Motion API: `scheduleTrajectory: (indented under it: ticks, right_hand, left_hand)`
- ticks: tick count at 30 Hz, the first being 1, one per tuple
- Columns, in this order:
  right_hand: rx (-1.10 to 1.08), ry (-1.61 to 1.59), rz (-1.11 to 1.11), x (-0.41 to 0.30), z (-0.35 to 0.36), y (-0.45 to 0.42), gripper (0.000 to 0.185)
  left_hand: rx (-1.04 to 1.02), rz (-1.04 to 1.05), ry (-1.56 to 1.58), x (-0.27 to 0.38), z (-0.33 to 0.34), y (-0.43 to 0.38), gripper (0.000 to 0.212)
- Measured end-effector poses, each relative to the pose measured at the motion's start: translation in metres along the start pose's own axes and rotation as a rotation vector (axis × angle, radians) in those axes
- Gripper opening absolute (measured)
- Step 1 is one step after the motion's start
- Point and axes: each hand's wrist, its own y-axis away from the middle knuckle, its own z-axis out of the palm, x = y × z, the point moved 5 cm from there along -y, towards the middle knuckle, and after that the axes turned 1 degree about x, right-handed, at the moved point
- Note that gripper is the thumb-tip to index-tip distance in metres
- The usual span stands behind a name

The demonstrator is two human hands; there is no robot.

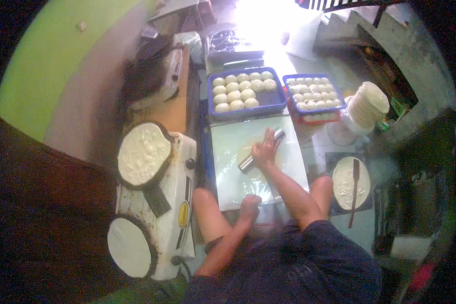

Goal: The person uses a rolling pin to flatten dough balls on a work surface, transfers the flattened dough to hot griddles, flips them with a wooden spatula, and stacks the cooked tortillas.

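Note:
My right hand (pixel 265 151) lies over the middle of a shiny metal rolling pin (pixel 247 163), which sits slantwise on a pale glossy board (pixel 228 140). Beneath the pin a thin, flattened round of dough (pixel 244 152) shows faintly against the board. My left hand (pixel 250 205) rests at the board's near edge, its fingers curled in, and I see nothing in it. Just beyond the board stands a blue tray (pixel 268 99) with rows of round dough balls (pixel 233 95); its front right part holds none.
To the left, a white two-burner stove (pixel 174 228) carries two pans with flat dough rounds (pixel 144 154) (pixel 129 247). Right of the board, a flatbread (pixel 344 182) has a dark spatula (pixel 355 178) across it. A second blue tray (pixel 340 99) of dough balls and a flatbread stack (pixel 369 104) stand beyond.

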Motion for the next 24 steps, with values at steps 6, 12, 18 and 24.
scheduleTrajectory:
  ticks: [6,12,18,24]
  right_hand:
    - [-0.179,-0.493,-0.014,-0.026,0.007,-0.010,0.067]
    - [-0.341,-0.108,-0.400,-0.038,-0.015,0.036,0.055]
    - [-0.361,-0.184,-0.273,-0.017,-0.022,0.061,0.028]
    - [-0.067,-0.340,-0.089,0.016,-0.015,0.053,0.058]
  left_hand:
    - [0.039,0.039,0.057,-0.005,-0.006,0.003,0.017]
    - [0.081,0.058,0.008,0.000,-0.016,0.011,0.019]
    - [0.074,-0.010,-0.251,-0.003,-0.025,0.014,0.021]
    - [0.047,0.068,-0.277,0.000,-0.018,-0.002,0.023]
